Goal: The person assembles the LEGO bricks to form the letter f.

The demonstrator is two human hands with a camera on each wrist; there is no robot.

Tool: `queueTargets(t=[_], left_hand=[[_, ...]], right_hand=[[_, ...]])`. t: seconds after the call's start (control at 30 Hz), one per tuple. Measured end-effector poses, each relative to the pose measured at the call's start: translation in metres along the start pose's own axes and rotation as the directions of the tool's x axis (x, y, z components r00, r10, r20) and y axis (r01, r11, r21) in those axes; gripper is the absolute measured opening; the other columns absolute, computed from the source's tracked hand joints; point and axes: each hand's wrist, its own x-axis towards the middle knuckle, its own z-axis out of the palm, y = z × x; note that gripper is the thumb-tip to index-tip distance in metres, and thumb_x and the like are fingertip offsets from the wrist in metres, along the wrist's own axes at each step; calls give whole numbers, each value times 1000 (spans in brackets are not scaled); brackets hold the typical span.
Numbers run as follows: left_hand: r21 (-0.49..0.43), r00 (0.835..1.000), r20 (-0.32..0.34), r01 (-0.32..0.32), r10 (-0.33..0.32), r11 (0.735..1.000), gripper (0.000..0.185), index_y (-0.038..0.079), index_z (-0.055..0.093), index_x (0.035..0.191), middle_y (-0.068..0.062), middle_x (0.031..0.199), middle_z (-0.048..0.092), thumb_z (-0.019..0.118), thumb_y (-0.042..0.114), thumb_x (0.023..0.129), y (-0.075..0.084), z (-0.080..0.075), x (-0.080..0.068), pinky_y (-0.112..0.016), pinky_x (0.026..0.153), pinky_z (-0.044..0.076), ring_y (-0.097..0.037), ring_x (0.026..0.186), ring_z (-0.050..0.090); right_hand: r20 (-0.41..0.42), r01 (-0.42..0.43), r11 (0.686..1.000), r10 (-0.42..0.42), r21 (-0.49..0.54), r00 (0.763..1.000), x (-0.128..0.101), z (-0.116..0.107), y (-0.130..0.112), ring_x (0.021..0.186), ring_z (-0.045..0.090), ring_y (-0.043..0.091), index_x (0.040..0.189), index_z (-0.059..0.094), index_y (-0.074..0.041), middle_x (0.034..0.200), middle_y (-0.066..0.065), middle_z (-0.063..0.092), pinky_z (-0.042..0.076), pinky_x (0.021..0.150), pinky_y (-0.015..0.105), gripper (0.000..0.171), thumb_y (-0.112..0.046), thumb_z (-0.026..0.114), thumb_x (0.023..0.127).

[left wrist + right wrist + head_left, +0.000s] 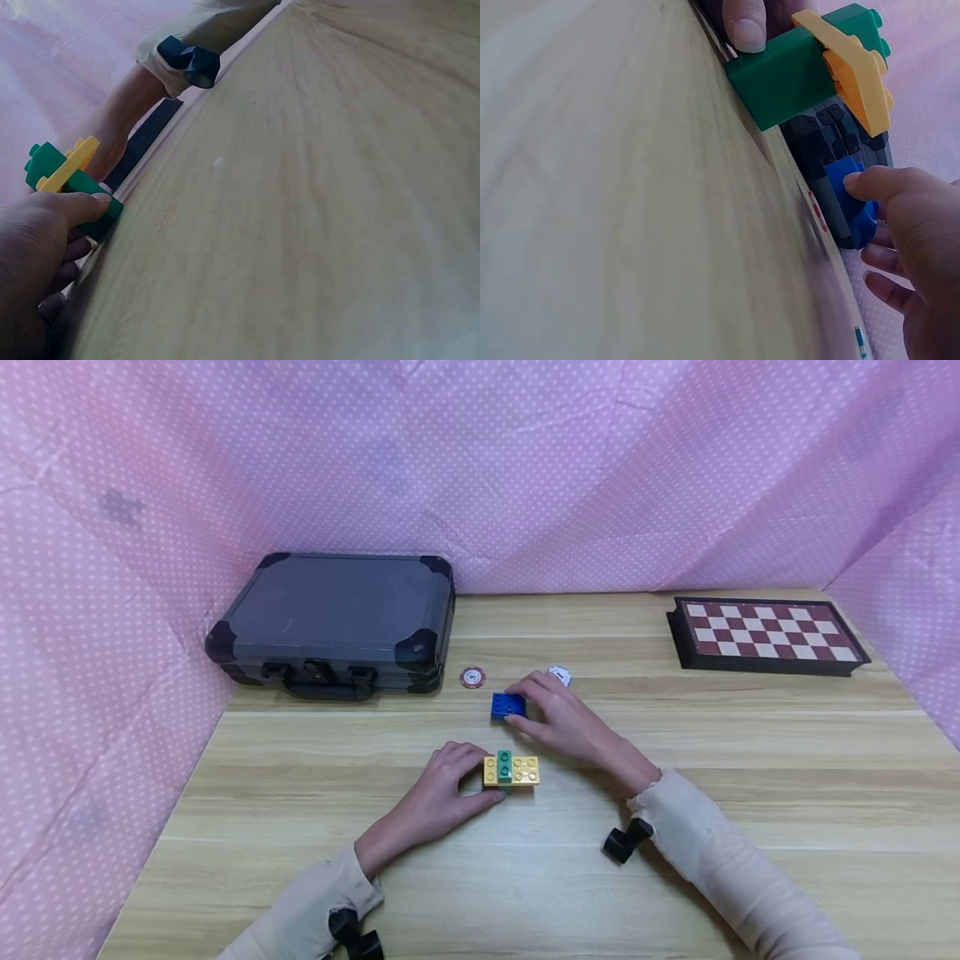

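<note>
At table centre, left hand (pixel 438 789) pinches the green-and-yellow block stack (pixel 511 770); right hand (pixel 564 718) pinches the blue brick (pixel 507 706) just beyond. Risk: stack tips if the thumb-side grip slackens.

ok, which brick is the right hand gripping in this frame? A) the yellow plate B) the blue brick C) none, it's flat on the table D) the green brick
B: the right hand has its fingertips pinched on the blue brick on the wooden table, while the left hand holds the green brick with the yellow plate on it.
</note>
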Motion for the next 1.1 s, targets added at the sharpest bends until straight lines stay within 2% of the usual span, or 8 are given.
queueTargets(t=[0.8, 1.1], left_hand=[[-6, 1000, -9, -12, 12, 1000, 38, 13, 71, 122, 3, 119, 66, 84, 29, 89, -1, 1, -1, -44, 101, 44, -16, 114, 53], [-4, 1000, -13, -22, 22, 1000, 38, 13, 71, 122, 3, 119, 67, 84, 28, 89, -2, 1, 0, -44, 100, 44, -16, 113, 54]], right_hand=[[-25, 70, 997, -70, 12, 997, -4, -11, -14, 120, 56, 23, 132, 64, -6, 127, 7, 61, 48, 102, 44, 40, -24, 75, 98], [-60, 127, 992, -125, 21, 990, -8, -17, -17, 115, 59, 22, 130, 64, -4, 125, 8, 62, 50, 99, 41, 38, -20, 76, 97]])
